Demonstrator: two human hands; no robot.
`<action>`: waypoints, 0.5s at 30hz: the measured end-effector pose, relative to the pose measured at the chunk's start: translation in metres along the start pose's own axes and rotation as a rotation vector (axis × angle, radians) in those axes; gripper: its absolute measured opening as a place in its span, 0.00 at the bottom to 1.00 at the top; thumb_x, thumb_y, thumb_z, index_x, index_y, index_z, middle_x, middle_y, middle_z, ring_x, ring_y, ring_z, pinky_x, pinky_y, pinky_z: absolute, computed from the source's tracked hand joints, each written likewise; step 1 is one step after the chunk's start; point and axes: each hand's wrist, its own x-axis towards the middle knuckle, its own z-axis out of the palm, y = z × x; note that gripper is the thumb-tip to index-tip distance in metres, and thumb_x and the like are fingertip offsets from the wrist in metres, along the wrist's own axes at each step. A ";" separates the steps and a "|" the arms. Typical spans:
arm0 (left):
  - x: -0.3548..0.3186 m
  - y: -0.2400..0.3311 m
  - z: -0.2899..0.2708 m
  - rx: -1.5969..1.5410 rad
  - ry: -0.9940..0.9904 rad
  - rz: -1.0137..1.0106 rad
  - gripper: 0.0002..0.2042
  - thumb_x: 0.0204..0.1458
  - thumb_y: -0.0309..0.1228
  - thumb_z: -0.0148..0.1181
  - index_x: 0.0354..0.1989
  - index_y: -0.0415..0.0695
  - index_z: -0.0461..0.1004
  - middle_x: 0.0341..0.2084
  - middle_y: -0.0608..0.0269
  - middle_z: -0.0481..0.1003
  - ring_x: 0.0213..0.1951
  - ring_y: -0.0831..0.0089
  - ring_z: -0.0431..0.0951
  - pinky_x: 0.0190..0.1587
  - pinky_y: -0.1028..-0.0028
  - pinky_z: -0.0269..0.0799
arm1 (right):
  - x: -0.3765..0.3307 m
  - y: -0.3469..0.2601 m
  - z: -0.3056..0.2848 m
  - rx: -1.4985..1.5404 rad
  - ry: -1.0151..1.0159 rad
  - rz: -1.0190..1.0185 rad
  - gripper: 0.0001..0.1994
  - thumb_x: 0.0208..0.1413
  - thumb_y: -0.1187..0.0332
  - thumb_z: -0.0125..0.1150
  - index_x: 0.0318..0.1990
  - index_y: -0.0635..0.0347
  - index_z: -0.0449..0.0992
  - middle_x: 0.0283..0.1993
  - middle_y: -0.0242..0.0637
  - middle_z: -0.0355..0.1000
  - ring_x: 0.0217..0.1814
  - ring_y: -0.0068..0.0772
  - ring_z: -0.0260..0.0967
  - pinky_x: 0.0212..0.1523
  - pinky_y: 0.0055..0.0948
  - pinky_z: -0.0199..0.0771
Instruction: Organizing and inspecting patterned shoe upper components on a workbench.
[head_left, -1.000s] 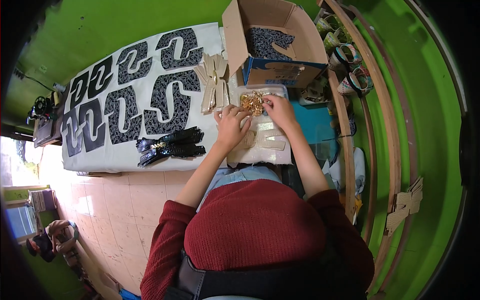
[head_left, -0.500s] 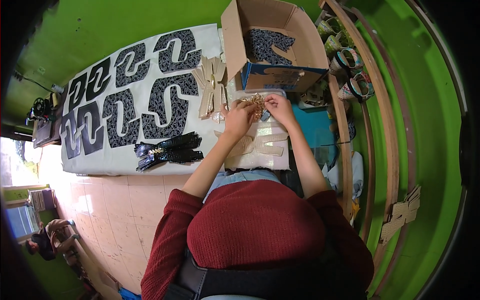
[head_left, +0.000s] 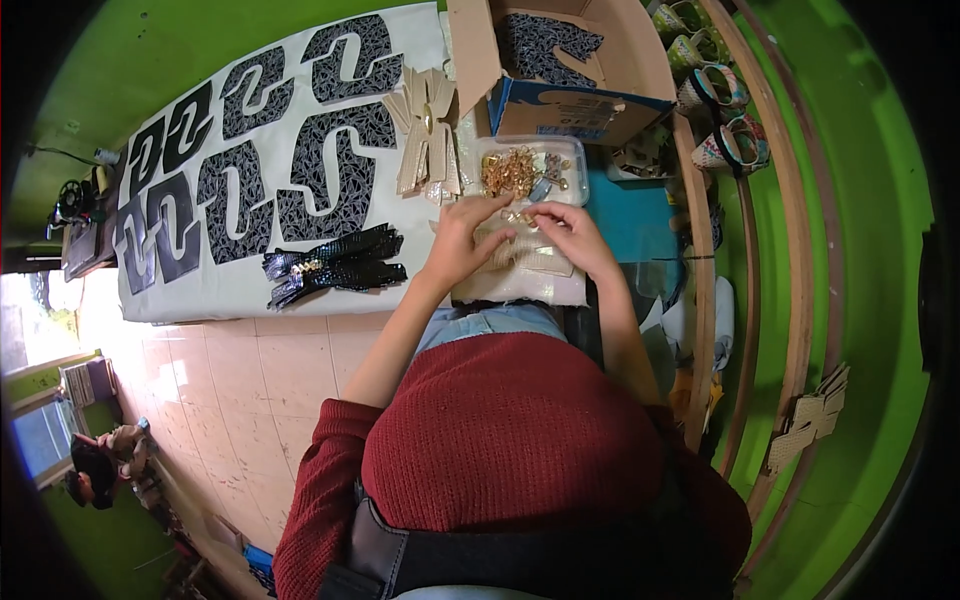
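Note:
My left hand and my right hand meet over a beige strap piece lying on the table edge. Their fingertips pinch a small gold metal fitting between them. Just beyond sits a clear tray holding several gold buckles. A fan of beige straps lies to the left of the tray.
A white cloth carries several black patterned S-shaped cut pieces. A pile of shiny black straps lies near its front edge. An open cardboard box holds more patterned pieces. Wooden rails run at right.
The view has shifted slightly. My hands have stayed together over the beige strap, working the small gold fitting near the buckle tray.

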 end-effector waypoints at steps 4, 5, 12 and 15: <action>-0.018 -0.005 0.005 -0.242 -0.139 -0.282 0.13 0.44 0.27 0.62 0.40 0.38 0.75 0.29 0.53 0.77 0.28 0.66 0.77 0.34 0.72 0.70 | -0.007 0.016 0.021 0.081 -0.005 0.056 0.11 0.55 0.71 0.53 0.45 0.64 0.73 0.36 0.30 0.73 0.38 0.19 0.67 0.40 0.20 0.66; -0.021 -0.009 0.008 -0.242 -0.140 -0.283 0.13 0.44 0.27 0.62 0.40 0.38 0.75 0.29 0.53 0.77 0.28 0.66 0.77 0.34 0.72 0.70 | -0.010 0.017 0.024 0.104 -0.016 0.142 0.12 0.54 0.73 0.54 0.46 0.62 0.73 0.40 0.32 0.72 0.41 0.17 0.66 0.43 0.20 0.66; -0.039 -0.023 0.024 -0.264 -0.175 -0.299 0.09 0.45 0.26 0.61 0.36 0.37 0.76 0.28 0.52 0.77 0.28 0.67 0.78 0.32 0.73 0.71 | -0.014 0.031 0.027 -0.475 0.104 -0.215 0.11 0.44 0.71 0.62 0.38 0.57 0.77 0.33 0.36 0.73 0.35 0.32 0.70 0.38 0.30 0.69; -0.044 -0.027 0.031 -0.252 -0.175 -0.296 0.08 0.44 0.26 0.61 0.34 0.37 0.77 0.26 0.52 0.77 0.28 0.67 0.78 0.32 0.72 0.71 | -0.015 0.037 0.027 -0.699 0.148 -0.330 0.09 0.42 0.69 0.64 0.33 0.56 0.79 0.34 0.32 0.72 0.38 0.36 0.69 0.40 0.33 0.67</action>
